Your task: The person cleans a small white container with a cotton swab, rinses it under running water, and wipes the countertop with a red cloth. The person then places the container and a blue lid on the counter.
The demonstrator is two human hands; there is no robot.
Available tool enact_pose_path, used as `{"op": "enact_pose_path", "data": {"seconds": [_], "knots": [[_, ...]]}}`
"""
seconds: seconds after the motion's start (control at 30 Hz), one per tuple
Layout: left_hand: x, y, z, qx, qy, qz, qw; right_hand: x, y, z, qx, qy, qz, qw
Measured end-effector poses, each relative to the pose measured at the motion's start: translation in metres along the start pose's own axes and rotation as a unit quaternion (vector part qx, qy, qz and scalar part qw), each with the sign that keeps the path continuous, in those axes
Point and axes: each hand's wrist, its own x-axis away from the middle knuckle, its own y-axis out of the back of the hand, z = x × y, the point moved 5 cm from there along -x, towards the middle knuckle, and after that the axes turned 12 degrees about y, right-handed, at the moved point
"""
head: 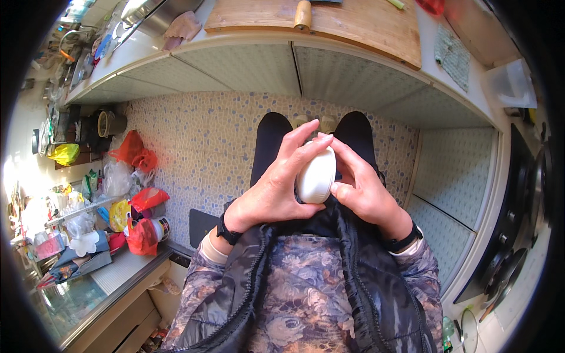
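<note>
Between my two hands, in front of my lap, is a small white round container (314, 178), perhaps a bowl or a lidded tub, tipped on its side. My left hand (282, 176) grips it, the thumb along its lower edge and the fingers over its top. The fingertips and thumb of my right hand (364, 183) touch its right rim. What is inside the container, if anything, cannot be seen.
Ahead is a counter with a wooden cutting board (362, 31), a wooden-handled knife (303, 15), raw meat (183, 27) and a cloth (452, 57). A black stove (499, 220) lies right. Red plastic bags (143, 236) crowd the left. Below is patterned floor (207, 145).
</note>
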Motion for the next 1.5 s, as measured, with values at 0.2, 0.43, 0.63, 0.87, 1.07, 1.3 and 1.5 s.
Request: {"op": "enact_pose_path", "data": {"seconds": [0.2,0.43,0.63,0.87,1.07,1.3,1.5], "knots": [[0.012,-0.017,0.012,0.019,-0.017,0.010,1.000,0.014,-0.002,-0.022,0.084,0.002,0.021,0.996],[0.028,-0.031,0.025,0.023,0.004,0.039,0.999,0.030,-0.011,-0.031,0.126,-0.004,0.003,0.992],[0.032,-0.034,0.028,0.011,0.020,0.029,0.999,0.035,-0.012,-0.034,0.116,-0.020,-0.011,0.993],[0.035,-0.032,0.041,0.121,0.074,0.052,0.988,0.031,-0.010,-0.029,0.055,-0.034,-0.072,0.995],[0.030,-0.026,0.049,0.269,0.090,0.058,0.957,0.016,-0.009,-0.013,0.180,-0.036,-0.033,0.983],[0.028,-0.024,0.045,0.192,0.112,0.079,0.972,0.012,-0.012,-0.017,0.198,0.004,-0.039,0.979],[0.034,-0.026,0.040,0.121,0.158,0.110,0.974,0.020,-0.010,-0.026,0.203,-0.001,-0.024,0.979]]}}
